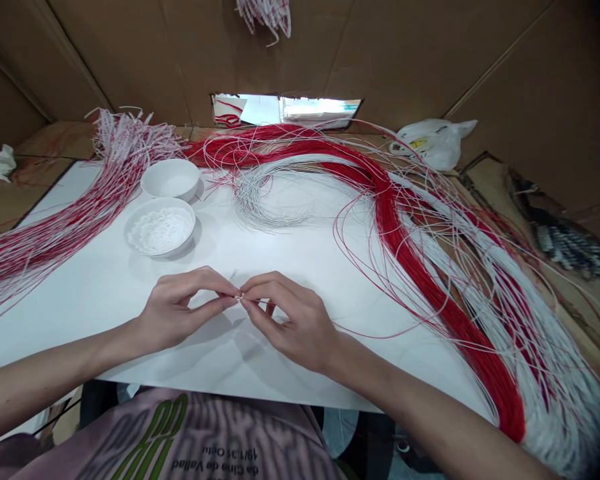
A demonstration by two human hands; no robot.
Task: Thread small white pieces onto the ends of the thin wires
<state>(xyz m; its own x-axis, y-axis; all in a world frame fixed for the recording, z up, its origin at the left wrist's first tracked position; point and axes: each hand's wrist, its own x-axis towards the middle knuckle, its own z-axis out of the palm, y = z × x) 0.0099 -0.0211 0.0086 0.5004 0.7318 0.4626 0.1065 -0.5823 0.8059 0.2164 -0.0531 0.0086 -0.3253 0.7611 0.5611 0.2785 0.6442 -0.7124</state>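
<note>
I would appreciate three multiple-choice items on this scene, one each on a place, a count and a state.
1. Where is the bowl of white powder relative to the other white bowl?
A. Nearer the person
B. Farther from the person
C. Inside it

2. How many bowls stand on the white table?
A. One
B. Two
C. Four

3. What are the left hand and right hand doing?
A. Lying flat apart
B. Lifting a bowl
C. Pinching thin strands together

Answers: 1 A, it sits closer to the table's near edge; 2 B, only two show; 3 C, both hands meet at the strands.
</note>
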